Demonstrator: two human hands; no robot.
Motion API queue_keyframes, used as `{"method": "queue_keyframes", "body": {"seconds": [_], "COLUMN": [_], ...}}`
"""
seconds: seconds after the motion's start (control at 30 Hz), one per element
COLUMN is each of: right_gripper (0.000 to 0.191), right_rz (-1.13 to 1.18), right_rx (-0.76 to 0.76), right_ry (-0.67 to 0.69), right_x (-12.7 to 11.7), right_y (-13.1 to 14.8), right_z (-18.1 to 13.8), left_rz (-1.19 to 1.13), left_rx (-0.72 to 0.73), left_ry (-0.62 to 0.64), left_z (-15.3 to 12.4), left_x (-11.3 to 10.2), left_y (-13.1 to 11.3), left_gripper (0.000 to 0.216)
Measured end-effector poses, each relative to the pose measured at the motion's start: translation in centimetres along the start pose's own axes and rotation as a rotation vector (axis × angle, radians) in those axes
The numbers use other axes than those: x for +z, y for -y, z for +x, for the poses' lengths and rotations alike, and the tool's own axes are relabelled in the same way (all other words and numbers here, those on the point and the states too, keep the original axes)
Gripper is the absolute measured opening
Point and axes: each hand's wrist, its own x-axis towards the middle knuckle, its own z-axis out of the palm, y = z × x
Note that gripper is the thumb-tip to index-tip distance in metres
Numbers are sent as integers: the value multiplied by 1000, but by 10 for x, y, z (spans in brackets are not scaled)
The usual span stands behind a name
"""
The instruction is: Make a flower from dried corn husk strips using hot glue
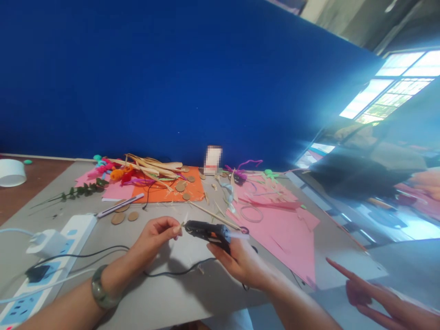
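My right hand [242,259] is wrapped around a black hot glue gun [208,232], its nozzle pointing left. A pale glue stick [239,235] sticks out of the gun's rear. The fingertips of my left hand [161,231] are pinched together right at the nozzle, on something small and pale that I cannot make out. A black cord [178,273] runs under my hands. Just behind them, a thin wooden stick [215,214] lies on the grey table [151,300].
At left is a white power strip [80,229] with plugs. Behind lie a purple utility knife [120,205], wooden discs [132,216], dried husk strips [154,167], orange paper [165,193] and pink paper [295,238]. Another person's hand [374,293] points in from the right.
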Motion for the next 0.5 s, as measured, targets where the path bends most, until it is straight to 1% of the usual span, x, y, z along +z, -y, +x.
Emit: {"method": "queue_keyframes", "body": {"seconds": [0.27,0.5], "right_gripper": [21,16], "right_rz": [-6,5], "right_rx": [-9,-33], "right_ry": [-23,-51], "right_x": [-1,2], "right_y": [0,-1], "right_z": [3,0], "left_rz": [-2,-8], "left_rx": [4,3], "left_ry": [6,1], "left_z": [-1,-1], "left_x": [0,2], "left_y": [-1,-3], "left_gripper": [17,20]}}
